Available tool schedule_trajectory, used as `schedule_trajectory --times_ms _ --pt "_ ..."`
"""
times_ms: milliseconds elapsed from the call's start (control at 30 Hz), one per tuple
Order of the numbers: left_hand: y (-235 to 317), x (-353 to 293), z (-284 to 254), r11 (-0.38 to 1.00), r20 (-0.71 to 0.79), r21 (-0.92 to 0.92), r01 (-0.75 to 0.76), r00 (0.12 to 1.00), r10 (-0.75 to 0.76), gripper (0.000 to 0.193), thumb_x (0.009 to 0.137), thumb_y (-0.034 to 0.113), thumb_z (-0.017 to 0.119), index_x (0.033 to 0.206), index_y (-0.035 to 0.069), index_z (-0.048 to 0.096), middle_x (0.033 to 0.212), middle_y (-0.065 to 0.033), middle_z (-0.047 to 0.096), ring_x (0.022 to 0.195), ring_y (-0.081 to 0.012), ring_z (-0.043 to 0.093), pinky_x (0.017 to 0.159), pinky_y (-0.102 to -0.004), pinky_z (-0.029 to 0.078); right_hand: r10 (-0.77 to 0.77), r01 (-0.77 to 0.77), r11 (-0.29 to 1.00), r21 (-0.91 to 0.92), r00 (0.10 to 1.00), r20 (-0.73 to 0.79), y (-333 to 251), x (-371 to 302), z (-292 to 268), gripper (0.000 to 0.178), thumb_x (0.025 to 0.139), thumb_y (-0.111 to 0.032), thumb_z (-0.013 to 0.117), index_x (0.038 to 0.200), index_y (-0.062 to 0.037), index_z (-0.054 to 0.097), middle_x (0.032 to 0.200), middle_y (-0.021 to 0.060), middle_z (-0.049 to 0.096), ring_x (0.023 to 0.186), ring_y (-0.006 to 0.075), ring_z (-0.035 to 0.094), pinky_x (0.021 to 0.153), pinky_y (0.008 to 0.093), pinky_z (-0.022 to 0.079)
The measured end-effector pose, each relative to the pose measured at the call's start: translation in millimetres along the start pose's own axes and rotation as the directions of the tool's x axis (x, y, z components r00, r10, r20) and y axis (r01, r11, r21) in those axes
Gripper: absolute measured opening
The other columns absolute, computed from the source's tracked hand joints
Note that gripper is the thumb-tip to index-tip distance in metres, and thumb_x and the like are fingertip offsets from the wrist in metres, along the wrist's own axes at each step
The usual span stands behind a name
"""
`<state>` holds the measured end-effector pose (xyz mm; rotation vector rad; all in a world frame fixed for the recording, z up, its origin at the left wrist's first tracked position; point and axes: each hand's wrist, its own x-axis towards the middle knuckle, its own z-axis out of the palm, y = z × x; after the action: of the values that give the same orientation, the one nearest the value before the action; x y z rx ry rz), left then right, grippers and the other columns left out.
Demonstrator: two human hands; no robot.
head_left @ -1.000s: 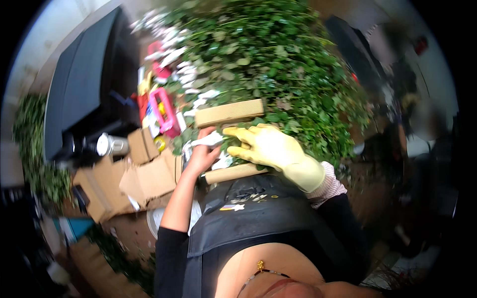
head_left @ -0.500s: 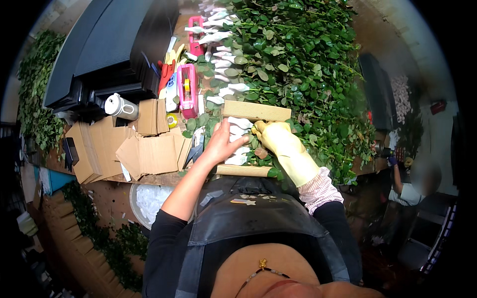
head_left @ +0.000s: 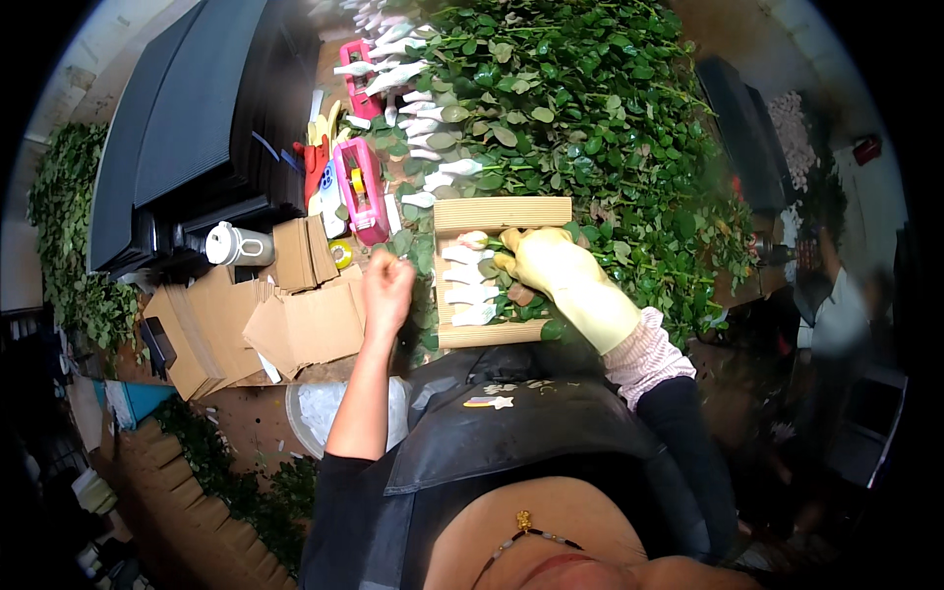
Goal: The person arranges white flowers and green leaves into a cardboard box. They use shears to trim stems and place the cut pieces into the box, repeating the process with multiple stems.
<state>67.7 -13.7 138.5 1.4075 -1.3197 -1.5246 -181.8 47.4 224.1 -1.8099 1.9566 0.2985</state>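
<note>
Corrugated cardboard [head_left: 503, 212] forms a tray-like wrap on the table in front of me, with folded edges at the far and near sides. Inside lie several roses in white bud sleeves [head_left: 470, 294], heads to the left and leafy stems to the right. The farthest rose [head_left: 474, 239] shows a pale cream-pink bud without a smooth white sleeve. My right hand [head_left: 551, 264], in a yellow rubber glove, closes its fingers round that rose's stem just behind the bud. My bare left hand [head_left: 389, 287] is curled into a fist left of the cardboard; anything inside it is hidden.
Leafy rose stems [head_left: 590, 108] pile up at the far right. Pink tape dispensers [head_left: 363, 192], a white lidded mug [head_left: 239, 244], cut cardboard pieces [head_left: 305, 329] and stacked black corrugated sheets [head_left: 197, 128] are at left. A tub of white scraps [head_left: 339, 413] stands below the table edge.
My left hand has left the sleeved buds and moved left, curling shut. The far rose's bud now shows pale cream-pink. My right hand stays at the stems.
</note>
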Motion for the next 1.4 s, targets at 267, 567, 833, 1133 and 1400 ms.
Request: schedule_trajectory --times_ms 267,567,833,1133,1400 --pt "-31.8 2.2 49.8 0.993 0.183 -0.11 0.039 0.983 -0.019 0.027 0.097 0.026 0.077 0.085 0.003 0.074 0.08 -0.0019 0.071 0.069 -0.0064 0.06 0.06 -0.0235 0.047 0.057 -0.047 0.989 0.138 0.996 -0.068 -2.7 5.9 23.8 0.04 0.102 -0.042 0.06 0.121 -0.0066 0.062 0.101 0.0177 0.076 0.097 0.0371 0.073 0.087 0.0477 0.057" --pt "11.3 -0.3 -9.6 0.945 -0.155 -0.252 -0.207 0.973 0.171 0.023 0.099 0.01 0.064 0.077 0.014 0.059 0.066 0.005 0.054 0.058 -0.0038 0.048 0.053 -0.0234 0.04 0.152 -0.218 0.895 0.39 0.969 0.194 -6.3 -8.0 -13.0 0.04 0.1 -0.04 0.063 0.122 -0.0065 0.062 0.101 0.0165 0.076 0.098 0.0362 0.073 0.086 0.0479 0.057" --pt "0.0 -13.8 22.9 0.911 0.35 0.351 -0.218 0.933 0.088 0.029 0.096 0.034 0.075 0.091 0.005 0.071 0.075 -0.0111 0.069 0.072 -0.0128 0.061 0.071 -0.0332 0.052 0.079 -0.084 0.995 0.055 0.994 0.077 -17.6 -4.2 -2.0 0.044 0.095 -0.028 0.069 0.13 -0.0031 0.061 0.104 0.0125 0.077 0.102 0.0372 0.073 0.089 0.0455 0.057" --pt "3.0 -16.3 -30.3 0.963 0.077 -0.268 -0.045 0.995 0.068 0.025 0.104 0.018 0.065 0.079 0.011 0.064 0.067 0.0071 0.054 0.059 -0.0027 0.044 0.054 -0.024 0.035 0.088 -0.094 0.993 0.064 0.991 0.097 -16.1 -6.5 -5.1 0.046 0.094 -0.029 0.07 0.133 -0.0058 0.061 0.105 0.0127 0.077 0.103 0.0374 0.073 0.089 0.0458 0.057" --pt "-12.4 -33.1 -11.4 0.898 0.26 0.347 -0.27 0.948 0.184 0.039 0.091 0.039 0.08 0.085 0.006 0.061 0.068 -0.0053 0.061 0.068 -0.017 0.059 0.067 -0.0351 0.049 -0.052 0.049 0.994 0.099 0.998 0.037 -22.8 -62.0 -6.1 0.032 0.103 -0.033 0.058 0.13 -0.0181 0.068 0.107 0.0135 0.075 0.101 0.0331 0.073 0.09 0.0437 0.057"
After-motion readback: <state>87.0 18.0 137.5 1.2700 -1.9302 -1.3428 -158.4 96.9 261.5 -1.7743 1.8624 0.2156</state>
